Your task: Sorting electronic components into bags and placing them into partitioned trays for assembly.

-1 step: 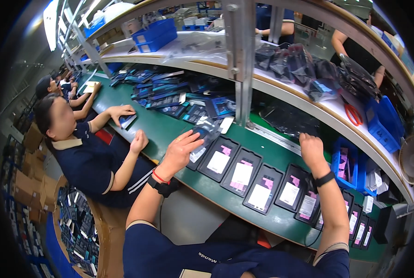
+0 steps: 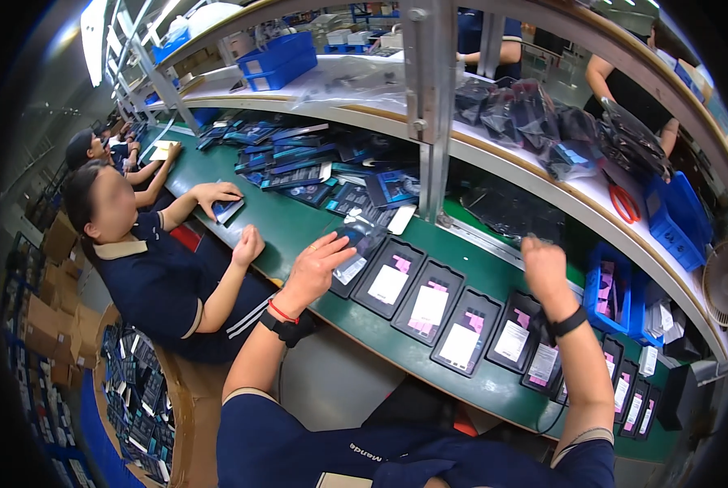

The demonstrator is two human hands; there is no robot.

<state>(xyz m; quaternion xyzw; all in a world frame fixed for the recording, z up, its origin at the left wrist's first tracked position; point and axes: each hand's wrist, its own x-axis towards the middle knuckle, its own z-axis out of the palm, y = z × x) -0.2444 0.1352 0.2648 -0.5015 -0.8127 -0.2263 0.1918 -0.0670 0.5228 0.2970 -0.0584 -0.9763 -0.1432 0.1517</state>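
Observation:
My left hand (image 2: 321, 264) has its fingers stretched over the clear plastic bag (image 2: 362, 237) at the left end of a row of black trays. White-labelled flat items with pink tabs lie in those trays; one tray (image 2: 386, 281) is just right of this hand. Farther right, my right hand (image 2: 545, 267) is closed, fingertips at the near edge of a dark plastic bag (image 2: 514, 211) under the shelf. What it pinches, if anything, is hidden. Below it the row of trays continues, one tray (image 2: 543, 363) beside my wrist.
Dark flat boxes (image 2: 299, 159) are heaped on the green table (image 2: 209, 183) ahead left. A metal post (image 2: 430, 122) rises between my hands. The shelf holds bagged parts (image 2: 518, 110) and orange-handled scissors (image 2: 622, 202). Blue bins (image 2: 604, 285) stand right. A co-worker (image 2: 144, 268) sits left.
My right hand is slightly lower and nearer to me. The left hand has shifted a little left and down. The whole view has moved slightly; the trays stay in place.

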